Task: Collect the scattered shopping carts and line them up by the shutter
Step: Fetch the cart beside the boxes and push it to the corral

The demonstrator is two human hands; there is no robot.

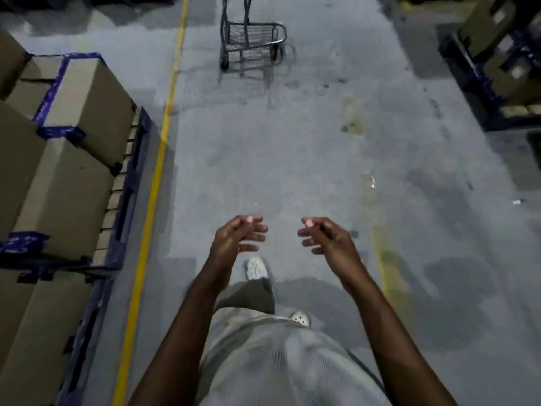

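Grey warehouse floor stretches to one uncollected shopping cart at top centre, while left hand and right hand hang loosely spread, holding nothing.

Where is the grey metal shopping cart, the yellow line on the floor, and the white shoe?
grey metal shopping cart (251,36): head view, on its lower wire rack.
yellow painted floor line (158,171): head view, on its middle stretch.
white shoe (256,268): head view, on its top.

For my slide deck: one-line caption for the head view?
Person's empty left hand and right hand held open, a lone shopping cart standing farther up the aisle.
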